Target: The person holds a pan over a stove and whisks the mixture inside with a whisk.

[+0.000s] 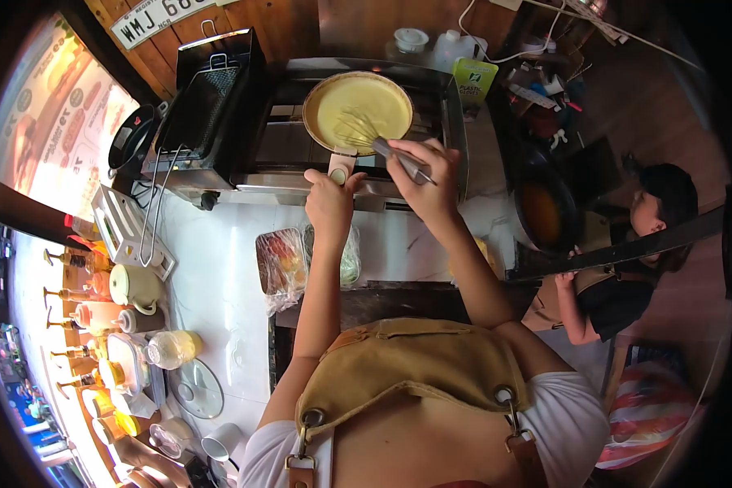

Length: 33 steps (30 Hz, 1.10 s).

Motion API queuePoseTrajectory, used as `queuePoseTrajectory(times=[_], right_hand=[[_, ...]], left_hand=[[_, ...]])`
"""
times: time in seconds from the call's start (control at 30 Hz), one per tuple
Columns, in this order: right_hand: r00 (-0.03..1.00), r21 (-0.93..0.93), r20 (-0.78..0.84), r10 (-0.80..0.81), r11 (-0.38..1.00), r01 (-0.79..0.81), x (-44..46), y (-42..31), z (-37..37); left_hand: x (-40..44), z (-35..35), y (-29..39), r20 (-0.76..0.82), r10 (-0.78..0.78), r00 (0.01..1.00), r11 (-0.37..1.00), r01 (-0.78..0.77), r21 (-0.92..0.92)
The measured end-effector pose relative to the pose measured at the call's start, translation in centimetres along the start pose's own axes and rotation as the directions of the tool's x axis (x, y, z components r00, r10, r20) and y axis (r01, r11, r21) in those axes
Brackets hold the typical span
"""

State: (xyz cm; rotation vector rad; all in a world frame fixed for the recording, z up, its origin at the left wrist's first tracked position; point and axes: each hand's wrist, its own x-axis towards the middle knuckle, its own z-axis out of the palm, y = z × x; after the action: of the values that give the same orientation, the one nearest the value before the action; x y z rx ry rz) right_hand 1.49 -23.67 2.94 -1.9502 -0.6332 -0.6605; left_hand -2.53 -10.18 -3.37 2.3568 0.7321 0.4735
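A round frying pan (pixel 310 104) holding a pale yellow liquid sits on the flat griddle (pixel 281 150). My left hand (pixel 331 199) is closed around the pan's light-coloured handle (pixel 344 159), thumb on top. In my right hand (pixel 425 180) I grip a whisk (pixel 392 153) by its grey handle. The whisk's wire loops dip into the liquid at the pan's lower right side. Between and below my forearms, a plastic-wrapped tray of food (pixel 282 262) lies on the white counter, with another wrapped pack (pixel 347 259) of something green beside it.
A deep fryer with a wire basket (pixel 211 102) stands left of the griddle. Pump bottles (pixel 89 313), jars and a glass lid (pixel 197 389) line the counter's left side. A dark wok (pixel 545 207) is at right, near another person (pixel 626 252). A green box (pixel 473 81) stands behind.
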Motion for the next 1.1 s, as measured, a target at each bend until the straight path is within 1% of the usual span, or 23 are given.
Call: queuePoseTrajectory(times=[0.03, 0.17, 0.23, 0.27, 0.3, 0.37, 0.43, 0.5, 0.53, 0.57, 0.63, 0.67, 0.77, 0.8, 0.83, 0.9, 0.93, 0.97, 1.03, 1.07, 1.1], right_hand=[[0.997, -0.006, 0.006, -0.079, 0.997, 0.079, 0.1, 0.7, 0.9], [0.996, -0.038, -0.01, -0.09, 0.995, 0.089, 1.6, 2.2, 3.2], [0.991, -0.169, -0.05, -0.122, 0.979, 0.112, 2.5, 2.9, 3.6], [0.989, -0.186, -0.082, -0.127, 0.976, 0.11, 2.8, 3.0, 3.4], [0.993, -0.235, -0.067, -0.101, 0.968, 0.083, 2.7, 3.2, 2.7], [0.994, -0.183, -0.102, 0.04, 0.981, -0.058, 2.4, 2.1, 1.2], [0.997, -0.216, -0.078, 0.013, 0.976, -0.029, 1.8, 0.7, -0.5], [0.991, -0.101, 0.046, 0.128, 0.987, -0.122, 1.4, -0.7, -1.9], [0.995, 0.018, 0.054, 0.089, 0.996, -0.09, 1.1, -0.5, -1.7], [0.994, 0.014, 0.053, 0.097, 0.995, -0.097, 1.0, -0.5, -1.5], [0.993, 0.11, 0.102, 0.058, 0.992, -0.069, 1.0, -1.0, -0.9], [0.989, 0.168, 0.121, 0.089, 0.98, -0.109, 1.0, -0.3, 0.0], [0.993, 0.169, 0.09, 0.073, 0.982, -0.088, 1.8, 1.0, 2.1], [0.995, 0.124, 0.081, 0.066, 0.989, -0.076, 2.1, 1.6, 2.6], [0.995, 0.126, 0.081, 0.062, 0.989, -0.072, 2.3, 2.1, 3.0], [0.999, 0.059, -0.022, 0.032, 0.998, -0.03, 2.7, 2.9, 3.7], [0.996, 0.197, 0.005, 0.092, 0.976, -0.091, 2.8, 3.0, 3.9], [0.996, 0.196, 0.009, 0.091, 0.976, -0.091, 2.9, 3.2, 3.9], [0.978, 0.247, 0.154, 0.143, 0.952, -0.179, 2.9, 3.5, 3.4], [0.977, 0.246, 0.155, 0.146, 0.952, -0.181, 3.0, 3.6, 2.8], [0.971, 0.296, 0.215, 0.1, 0.941, -0.163, 3.0, 3.7, 2.1]], left_hand=[[-0.1, -0.1, 0.0, -0.001, -0.002, 1.0, 1.0, 0.002, 0.0], [-0.1, -0.2, 0.2, -0.005, 0.0, 1.0, 1.0, 0.0, 0.005], [0.0, -0.4, 0.3, -0.007, -0.007, 1.0, 1.0, 0.007, 0.011], [0.0, -0.6, 0.3, 0.023, -0.029, 0.999, 1.0, 0.029, -0.011], [0.0, -0.7, 0.4, 0.054, -0.052, 0.997, 0.998, 0.054, -0.033], [-0.1, -0.9, 0.6, 0.053, -0.065, 0.996, 0.997, 0.067, -0.039], [-0.1, -0.8, 0.6, 0.06, -0.075, 0.995, 0.996, 0.078, -0.04], [-0.1, -0.5, 0.5, 0.045, -0.057, 0.997, 0.997, 0.06, -0.054], [-0.1, -0.4, 0.4, 0.053, -0.058, 0.997, 0.997, 0.06, -0.052], [-0.1, -0.2, 0.3, 0.03, -0.044, 0.999, 0.999, 0.044, -0.025], [-0.2, -0.1, 0.2, 0.01, -0.024, 1.0, 1.0, 0.024, 0.006], [-0.1, -0.1, 0.2, 0.006, -0.019, 1.0, 1.0, 0.019, 0.007], [-0.1, -0.2, 0.3, 0.007, -0.019, 1.0, 1.0, 0.019, 0.01], [-0.1, -0.3, 0.3, 0.016, -0.028, 0.999, 1.0, 0.027, 0.01], [-0.1, -0.3, 0.2, 0.011, -0.029, 1.0, 1.0, 0.028, 0.009], [0.0, -0.2, 0.1, 0.023, -0.024, 0.999, 1.0, 0.024, -0.017], [0.0, -0.3, 0.1, 0.02, -0.029, 0.999, 0.999, 0.029, -0.018], [0.0, -0.3, 0.2, 0.03, -0.04, 0.999, 0.999, 0.04, -0.02], [0.0, -0.4, 0.3, 0.046, -0.052, 0.998, 0.998, 0.053, -0.022], [0.1, -0.4, 0.4, 0.053, -0.065, 0.996, 0.997, 0.067, -0.029], [0.1, -0.5, 0.4, 0.06, -0.079, 0.995, 0.996, 0.081, -0.035]])
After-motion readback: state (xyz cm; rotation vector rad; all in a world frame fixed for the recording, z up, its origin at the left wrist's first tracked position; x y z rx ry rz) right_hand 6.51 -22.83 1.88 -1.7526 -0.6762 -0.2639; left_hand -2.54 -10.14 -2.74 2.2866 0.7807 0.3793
